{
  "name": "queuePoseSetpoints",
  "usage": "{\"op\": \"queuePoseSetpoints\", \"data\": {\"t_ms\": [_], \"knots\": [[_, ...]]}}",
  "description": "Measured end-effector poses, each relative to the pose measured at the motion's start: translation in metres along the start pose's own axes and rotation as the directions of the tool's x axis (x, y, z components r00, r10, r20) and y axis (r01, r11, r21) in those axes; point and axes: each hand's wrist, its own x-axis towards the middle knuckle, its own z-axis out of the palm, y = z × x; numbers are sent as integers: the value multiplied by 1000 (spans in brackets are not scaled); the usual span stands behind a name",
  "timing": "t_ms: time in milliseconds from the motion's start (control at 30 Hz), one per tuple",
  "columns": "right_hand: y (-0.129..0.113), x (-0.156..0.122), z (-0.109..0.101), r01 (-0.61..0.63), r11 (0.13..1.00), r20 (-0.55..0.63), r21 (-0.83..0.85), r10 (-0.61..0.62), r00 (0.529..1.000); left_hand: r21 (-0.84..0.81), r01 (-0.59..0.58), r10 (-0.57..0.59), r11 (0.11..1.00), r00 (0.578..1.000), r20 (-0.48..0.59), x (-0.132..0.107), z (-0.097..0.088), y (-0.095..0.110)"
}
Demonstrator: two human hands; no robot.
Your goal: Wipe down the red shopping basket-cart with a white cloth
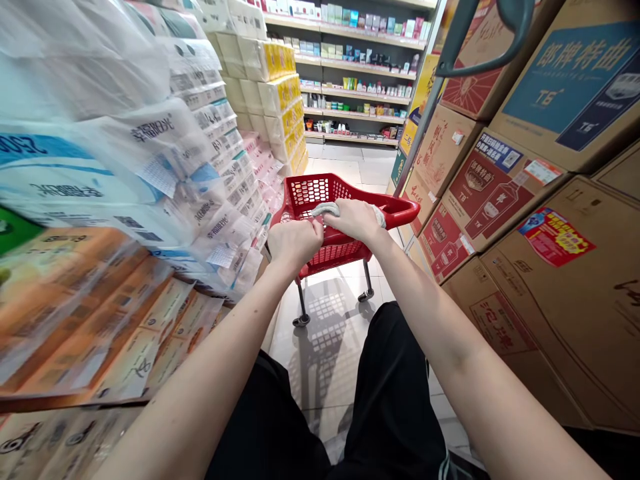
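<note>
A small red plastic shopping cart (345, 252) on dark wheels stands in front of me, its basket walls pierced with holes. My left hand (296, 241) is closed around the left part of its handle. To the right, my right hand (354, 219) wraps over the handle together with a light grey cloth (326, 209), which pokes out at both sides of the palm. The fingers of both hands are partly hidden behind the knuckles. The cart's red side rim (407, 210) runs out to the right of my right hand.
Stacked tissue packs (150, 153) line the left side, close to the cart. Cardboard cartons (550, 253) are piled along the right. Across the far end, shelves (360, 63) carry bottles and boxes. Tiled floor (325, 293) runs between. A dark grey looped handle (523, 40) hangs at upper right.
</note>
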Motion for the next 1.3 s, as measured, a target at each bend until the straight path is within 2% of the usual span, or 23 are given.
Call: {"op": "queuePoseSetpoints", "data": {"t_ms": [100, 233, 433, 600, 767, 933, 1100, 1300], "knots": [[-1, 13, 0, -27, 1000, 43, 0, 27, 999, 2, -24, 24, 1000, 1000, -9, 0, 2, 1], [-6, 21, 5, -79, 996, 1, -28, 79, 997, 2, -23, 23, 1000, 1000, -20, 0, 2, 3], [-12, 12, 9, -94, 994, -104, -50, 88, 991, -3, -19, 19, 1000, 1000, -4, 0, 2, 3], [-9, 5, 3, -116, 993, -125, -17, 113, 986, -19, -33, 33, 999, 999, 18, 1, -1, 3], [4, 3, -2, -118, 993, -113, -14, 116, 987, -22, -31, 32, 999, 999, 27, 1, -1, 7], [12, 2, -1, -138, 990, -124, -27, 133, 983, -25, -20, 21, 999, 1000, 21, 2, 1, 12], [12, 0, 1, -121, 992, -172, -40, 113, 979, -10, -17, 17, 1000, 1000, 15, 3, 3, 16], [13, -2, 1, -103, 992, -175, -67, 90, 981, -8, -23, 23, 1000, 1000, 7, 4, 4, 17]]}}
